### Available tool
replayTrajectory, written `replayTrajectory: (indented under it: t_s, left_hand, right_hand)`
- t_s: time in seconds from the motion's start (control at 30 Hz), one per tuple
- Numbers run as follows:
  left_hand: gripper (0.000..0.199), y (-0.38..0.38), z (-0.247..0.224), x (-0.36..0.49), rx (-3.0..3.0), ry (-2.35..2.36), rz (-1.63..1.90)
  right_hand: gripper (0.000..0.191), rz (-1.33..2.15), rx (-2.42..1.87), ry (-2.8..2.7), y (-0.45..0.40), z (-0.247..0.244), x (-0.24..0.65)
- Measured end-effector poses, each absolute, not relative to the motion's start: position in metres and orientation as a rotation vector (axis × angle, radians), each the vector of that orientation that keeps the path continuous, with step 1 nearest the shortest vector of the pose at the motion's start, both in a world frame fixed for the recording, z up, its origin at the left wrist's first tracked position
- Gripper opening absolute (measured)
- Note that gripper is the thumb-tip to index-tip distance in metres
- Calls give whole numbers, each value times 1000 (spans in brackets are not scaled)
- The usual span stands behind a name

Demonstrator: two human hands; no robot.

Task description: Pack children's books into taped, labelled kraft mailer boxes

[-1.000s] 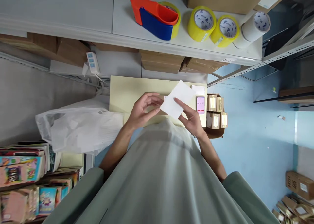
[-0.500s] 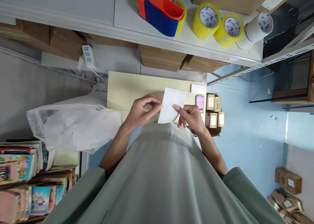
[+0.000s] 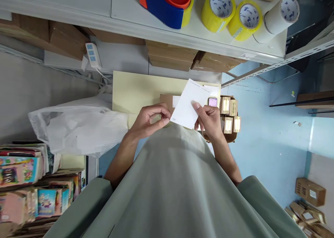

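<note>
A small white paper sheet (image 3: 189, 104), with faint print along its edges, is held tilted above the table. My right hand (image 3: 208, 121) grips its right side, thumb on top and fingers curled beneath. At the sheet's lower left corner, the thumb and forefinger of my left hand (image 3: 151, 120) come together in a pinch, and the corner meets their tips. Behind the sheet lies a brown cardboard box (image 3: 166, 99) with a white label, partly hidden by the paper and my left hand.
The pale yellow table (image 3: 135, 88) holds a phone (image 3: 212, 101) at its right. Small boxes (image 3: 228, 125) stand beside it. Above are a shelf (image 3: 78, 12), tape rolls (image 3: 245, 19) and a tape dispenser (image 3: 167, 8). Left are a white plastic bag (image 3: 78, 126) and stacked books (image 3: 47, 201).
The sheet has turned clockwise and moved slightly right and up with my right hand. More of the cardboard box shows. My left fingertips have shifted to the sheet's lower left corner.
</note>
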State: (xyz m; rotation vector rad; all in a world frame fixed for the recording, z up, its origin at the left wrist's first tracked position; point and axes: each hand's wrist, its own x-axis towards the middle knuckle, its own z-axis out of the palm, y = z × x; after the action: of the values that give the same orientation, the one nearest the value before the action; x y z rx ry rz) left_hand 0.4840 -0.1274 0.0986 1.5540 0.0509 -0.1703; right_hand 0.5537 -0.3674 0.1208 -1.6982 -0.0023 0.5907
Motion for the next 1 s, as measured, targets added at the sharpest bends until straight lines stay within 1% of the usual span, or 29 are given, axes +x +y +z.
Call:
replayTrajectory:
  t_s: [0.27, 1.0]
  left_hand:
    - [27, -143, 104, 487, 1550, 18, -140]
    - [24, -152, 101, 485, 1571, 22, -122]
  right_hand:
    - [79, 556, -1715, -7, -382, 119, 558]
    - [79, 555, -1747, -32, -391, 117, 555]
